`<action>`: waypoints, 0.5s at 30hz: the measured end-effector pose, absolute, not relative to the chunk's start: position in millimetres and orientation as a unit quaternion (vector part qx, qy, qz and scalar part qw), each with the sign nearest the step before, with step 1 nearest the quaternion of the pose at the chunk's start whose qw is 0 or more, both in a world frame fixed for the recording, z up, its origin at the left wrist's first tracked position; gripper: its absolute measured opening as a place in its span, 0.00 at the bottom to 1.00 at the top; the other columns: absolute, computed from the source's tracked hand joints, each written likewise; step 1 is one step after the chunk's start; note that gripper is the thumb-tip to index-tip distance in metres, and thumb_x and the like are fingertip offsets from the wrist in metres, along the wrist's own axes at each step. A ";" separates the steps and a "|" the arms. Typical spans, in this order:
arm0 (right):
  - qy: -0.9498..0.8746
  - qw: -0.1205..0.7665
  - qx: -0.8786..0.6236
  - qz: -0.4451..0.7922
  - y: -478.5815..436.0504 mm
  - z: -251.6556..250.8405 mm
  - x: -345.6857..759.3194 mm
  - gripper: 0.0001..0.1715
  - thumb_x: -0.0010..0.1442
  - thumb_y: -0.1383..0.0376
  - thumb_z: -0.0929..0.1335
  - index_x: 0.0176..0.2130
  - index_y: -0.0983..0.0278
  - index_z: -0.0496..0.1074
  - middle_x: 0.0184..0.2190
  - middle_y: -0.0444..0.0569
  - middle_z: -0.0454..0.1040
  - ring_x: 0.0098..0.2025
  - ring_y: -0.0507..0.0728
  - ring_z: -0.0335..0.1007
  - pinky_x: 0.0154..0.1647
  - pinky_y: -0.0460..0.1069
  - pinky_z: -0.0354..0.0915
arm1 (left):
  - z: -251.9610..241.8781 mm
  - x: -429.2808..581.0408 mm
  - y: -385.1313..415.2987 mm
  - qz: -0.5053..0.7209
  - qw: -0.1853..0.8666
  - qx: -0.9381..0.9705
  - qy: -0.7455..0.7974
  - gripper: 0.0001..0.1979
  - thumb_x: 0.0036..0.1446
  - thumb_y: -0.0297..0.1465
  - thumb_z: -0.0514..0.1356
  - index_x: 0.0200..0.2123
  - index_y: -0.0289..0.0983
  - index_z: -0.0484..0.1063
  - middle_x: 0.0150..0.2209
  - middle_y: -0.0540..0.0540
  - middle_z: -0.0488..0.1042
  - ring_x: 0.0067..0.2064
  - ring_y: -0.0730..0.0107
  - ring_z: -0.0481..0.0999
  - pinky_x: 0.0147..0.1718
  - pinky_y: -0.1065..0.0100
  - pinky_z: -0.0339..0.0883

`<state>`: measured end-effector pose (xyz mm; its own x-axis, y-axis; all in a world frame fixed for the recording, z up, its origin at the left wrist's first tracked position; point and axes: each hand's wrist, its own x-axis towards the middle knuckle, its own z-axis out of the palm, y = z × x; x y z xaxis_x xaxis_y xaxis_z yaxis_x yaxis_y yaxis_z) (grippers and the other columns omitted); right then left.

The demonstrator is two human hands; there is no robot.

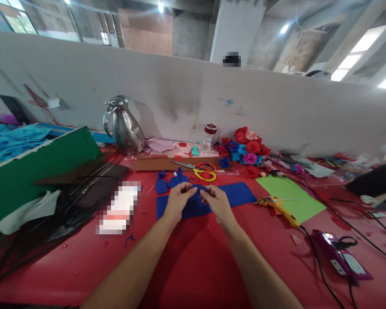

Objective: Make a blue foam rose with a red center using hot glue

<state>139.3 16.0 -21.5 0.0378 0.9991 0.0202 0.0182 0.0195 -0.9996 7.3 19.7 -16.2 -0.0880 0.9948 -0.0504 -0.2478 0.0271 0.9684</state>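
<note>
Between my two hands a small piece of dark blue crepe paper [198,187] is pinched by the fingertips. My left hand [180,198] grips its left side, thumb and fingers pressed together. On the other side my right hand [215,198] pinches it the same way. Both hands hover over or rest on a wide blue sheet [238,194] lying flat on the red table; which of these I cannot tell. Just beyond the left hand lie cut blue pieces [161,186]. Scissors with red and yellow handles [205,172] lie behind the hands.
A yellow glue gun [281,209] lies right, partly on a green sheet [302,199], its cord trailing forward. Paper roses [249,148], a glass jar [209,138] and a steel jug [125,126] stand at the back. A green box [45,176] is left; a purple power bank-like device [342,255] lies right.
</note>
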 end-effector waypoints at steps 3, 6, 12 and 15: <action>-0.503 0.513 -0.509 0.473 15.9 -21.1 139.6 0.13 0.45 0.56 0.71 0.26 0.63 0.70 0.20 0.41 0.71 0.21 0.51 0.64 0.24 0.46 0.59 | -17.0 8.2 18.7 0.587 0.545 0.400 0.445 0.12 0.37 0.35 0.69 0.27 0.37 0.75 0.25 0.52 0.71 0.29 0.74 0.67 0.31 0.71 0.60; -0.509 0.507 -0.510 0.474 15.2 -20.3 139.4 0.12 0.45 0.57 0.71 0.25 0.62 0.69 0.19 0.41 0.70 0.21 0.50 0.63 0.24 0.46 0.59 | -19.5 9.4 18.4 0.603 0.537 0.406 0.429 0.11 0.42 0.35 0.67 0.29 0.37 0.76 0.29 0.51 0.73 0.32 0.71 0.69 0.35 0.70 0.62; -0.497 0.523 -0.510 0.468 16.1 -21.9 139.9 0.13 0.45 0.56 0.71 0.26 0.63 0.71 0.19 0.41 0.70 0.21 0.50 0.62 0.24 0.46 0.57 | -27.1 14.6 18.0 0.615 0.510 0.413 0.437 0.13 0.55 0.41 0.58 0.32 0.37 0.74 0.26 0.51 0.69 0.30 0.72 0.66 0.31 0.71 0.60; -0.494 0.524 -0.511 0.469 17.1 -23.3 140.6 0.13 0.45 0.56 0.71 0.26 0.63 0.71 0.19 0.41 0.70 0.21 0.50 0.61 0.24 0.46 0.57 | -24.0 17.4 16.7 0.594 0.517 0.420 0.451 0.13 0.55 0.41 0.58 0.32 0.37 0.73 0.22 0.53 0.66 0.26 0.72 0.64 0.29 0.71 0.58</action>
<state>140.6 17.1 -23.3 0.0714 0.9967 0.0380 0.0125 0.0372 -0.9992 17.4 16.7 -24.0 -0.1122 0.9931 0.0336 -0.2351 -0.0594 0.9701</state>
